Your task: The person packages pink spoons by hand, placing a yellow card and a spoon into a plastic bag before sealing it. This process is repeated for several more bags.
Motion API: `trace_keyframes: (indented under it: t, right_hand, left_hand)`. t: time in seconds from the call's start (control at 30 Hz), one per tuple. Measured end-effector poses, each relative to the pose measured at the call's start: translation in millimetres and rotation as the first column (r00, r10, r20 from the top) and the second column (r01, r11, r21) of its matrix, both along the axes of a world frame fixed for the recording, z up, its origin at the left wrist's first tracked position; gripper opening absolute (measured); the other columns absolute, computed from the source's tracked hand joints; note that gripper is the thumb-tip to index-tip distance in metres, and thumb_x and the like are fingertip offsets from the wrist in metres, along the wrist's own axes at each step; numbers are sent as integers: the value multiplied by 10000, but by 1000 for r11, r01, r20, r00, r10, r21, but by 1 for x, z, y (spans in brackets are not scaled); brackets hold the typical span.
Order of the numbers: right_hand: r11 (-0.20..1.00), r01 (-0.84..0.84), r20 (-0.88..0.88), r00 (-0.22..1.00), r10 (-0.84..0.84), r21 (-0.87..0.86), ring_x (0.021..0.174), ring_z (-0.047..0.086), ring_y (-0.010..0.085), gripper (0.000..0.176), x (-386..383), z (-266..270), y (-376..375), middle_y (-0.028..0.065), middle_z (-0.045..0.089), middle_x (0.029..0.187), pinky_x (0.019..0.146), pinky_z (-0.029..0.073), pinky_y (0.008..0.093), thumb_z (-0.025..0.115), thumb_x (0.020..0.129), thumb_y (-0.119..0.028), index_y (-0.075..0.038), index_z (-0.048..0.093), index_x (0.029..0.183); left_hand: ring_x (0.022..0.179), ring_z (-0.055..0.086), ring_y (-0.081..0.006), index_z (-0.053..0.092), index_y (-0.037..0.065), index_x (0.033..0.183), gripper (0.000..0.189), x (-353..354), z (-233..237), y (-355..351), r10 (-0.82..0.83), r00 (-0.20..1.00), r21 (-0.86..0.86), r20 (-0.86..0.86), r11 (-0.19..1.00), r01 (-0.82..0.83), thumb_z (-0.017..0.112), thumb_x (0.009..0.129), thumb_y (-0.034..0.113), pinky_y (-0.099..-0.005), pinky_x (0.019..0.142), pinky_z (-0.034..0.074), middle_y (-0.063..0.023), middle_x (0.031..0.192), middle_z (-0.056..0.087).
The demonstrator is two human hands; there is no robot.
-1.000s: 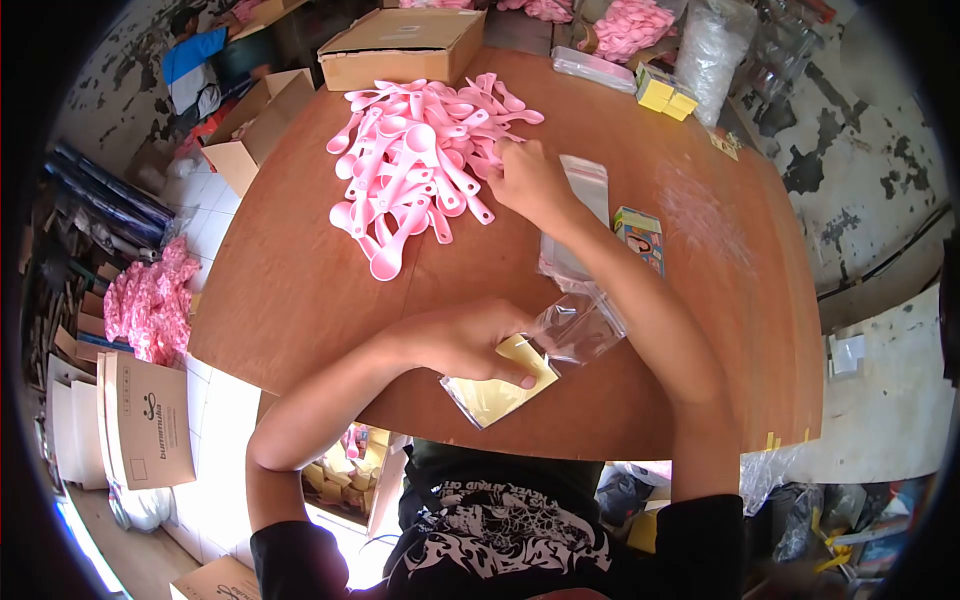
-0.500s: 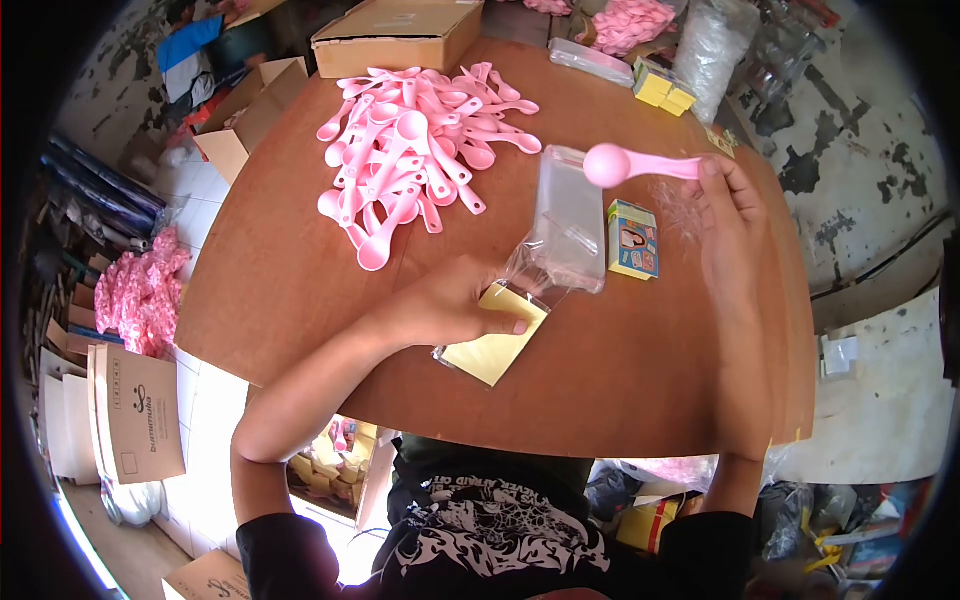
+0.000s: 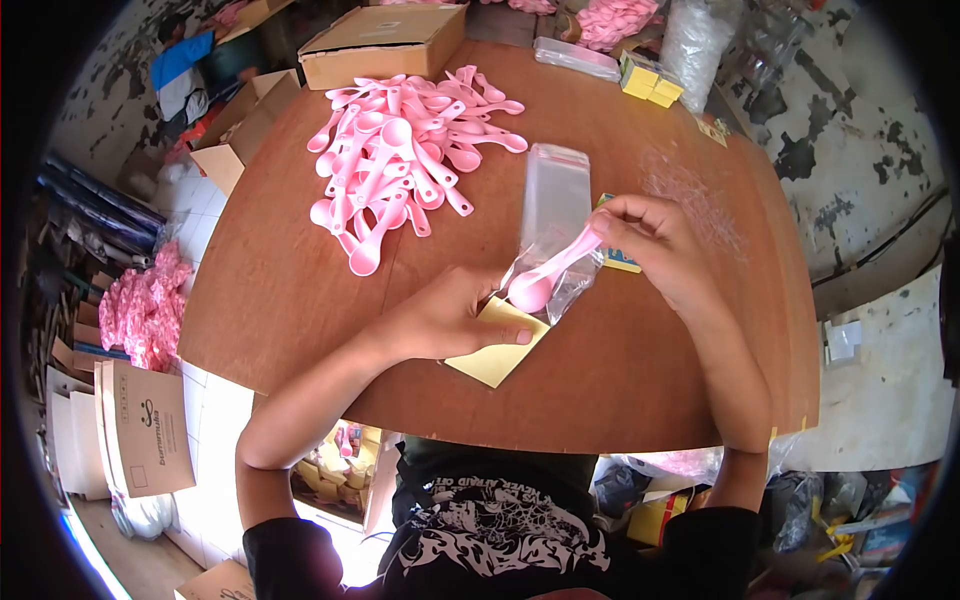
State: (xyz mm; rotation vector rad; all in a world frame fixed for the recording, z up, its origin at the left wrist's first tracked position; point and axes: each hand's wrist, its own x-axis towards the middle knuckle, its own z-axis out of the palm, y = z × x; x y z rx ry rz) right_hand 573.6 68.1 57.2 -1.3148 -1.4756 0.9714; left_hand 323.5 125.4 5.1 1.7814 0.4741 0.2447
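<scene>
My left hand point(image 3: 465, 318) is closed on a clear plastic bag point(image 3: 570, 290) with a yellow card point(image 3: 490, 358) in it, thumb on top. In my right hand point(image 3: 640, 235) is the handle end of a pink spoon point(image 3: 560, 268), pinched between thumb and fingers. The spoon's bowl points down at the bag's mouth, close to my left hand. Behind it lies a stack of clear bags point(image 3: 556, 190). A small blue-and-yellow box point(image 3: 622, 262) is partly hidden by my right hand. A heap of pink spoons point(image 3: 390, 150) lies at the back left.
A cardboard box point(image 3: 380, 50) stands at the table's back edge. Yellow boxes point(image 3: 650, 82) and a clear packet point(image 3: 577, 58) are at the back right. Rubber bands point(image 3: 690, 195) lie on the right. A person in blue point(image 3: 183, 65) is at the far left back.
My right hand has moved left and down, bringing the spoon from the right side to the mouth of the bag. My left hand still holds the bag with the yellow card.
</scene>
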Motion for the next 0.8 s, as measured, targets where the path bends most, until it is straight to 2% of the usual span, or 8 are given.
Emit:
trace_keyframes:
  t: [0.07, 0.2, 0.33, 0.43, 0.5, 0.63, 0.73, 0.8]
  right_hand:
    - [1000, -6, 22, 1000, 6, 12, 796, 590, 43, 148, -5, -2, 1, 5, 676, 868, 673, 466, 213, 662, 914, -124, 18, 687, 947]
    - [996, -13, 35, 999, 10, 89, 794, 599, 51, 147, -16, -3, 1, 22, 675, 876, 679, 480, 225, 682, 901, -128, 17, 683, 929]
    - [990, 7, -13, 1000, -5, 144, 811, 612, 63, 152, -30, -5, -6, 31, 675, 903, 704, 495, 230, 703, 887, -126, 19, 679, 928]
    - [999, -5, -104, 994, 11, 54, 838, 626, 81, 161, -37, -8, -12, 38, 672, 925, 737, 508, 232, 710, 884, -127, 22, 677, 935]
    - [998, -26, -82, 996, 31, 55, 984, 622, 114, 176, -36, -11, -14, 76, 644, 1105, 835, 509, 265, 654, 924, -102, 34, 645, 1035]
    - [999, 49, -201, 978, -48, -1, 872, 641, 102, 169, -41, 1, -19, 65, 686, 958, 765, 515, 241, 694, 899, -114, 38, 676, 970]
    - [989, 48, 28, 998, -53, 137, 852, 651, 118, 163, -30, 33, -27, 72, 701, 930, 771, 514, 247, 678, 907, -97, 42, 675, 991]
    - [965, 95, 84, 989, -118, 246, 840, 654, 125, 162, -26, 64, -35, 74, 705, 909, 770, 514, 250, 679, 906, -100, 35, 676, 995]
  left_hand:
    - [843, 547, -46, 610, 16, 1202, 362, 1, -4, -3, 10, 974, 92, 225, 995, -31, 651, 946, 268, -258, 729, 467, -1, 934, 650]
    - [829, 524, -59, 617, 19, 1170, 446, -1, -1, -2, 57, 995, 55, 87, 997, -62, 410, 1044, 394, -257, 746, 459, 8, 894, 617]
    - [816, 519, -59, 618, 21, 1155, 435, 0, -2, -4, 53, 994, -29, 94, 998, -50, 415, 1043, 389, -255, 739, 454, 10, 874, 610]
    - [747, 539, -103, 611, 25, 1156, 433, 4, -11, -7, 94, 978, 58, 189, 993, -107, 446, 1030, 406, -327, 700, 480, -51, 806, 624]
    - [748, 548, -114, 605, 31, 1173, 425, 5, -13, -8, 87, 965, 97, 246, 989, -113, 456, 1027, 401, -332, 706, 483, -67, 792, 623]
    - [766, 579, -126, 582, 23, 1207, 416, 4, -5, -11, 79, 968, 110, 238, 988, -108, 492, 1016, 381, -329, 725, 496, -90, 834, 641]
    - [919, 610, -190, 535, 12, 1261, 411, 6, -5, -13, 158, 882, 67, 445, 976, -209, 547, 991, 321, -346, 830, 492, -149, 1028, 629]
    - [1113, 561, -274, 487, 0, 1301, 437, 4, -3, -6, 155, 817, 406, 556, 807, -429, 579, 964, 262, -379, 947, 451, -185, 1229, 541]
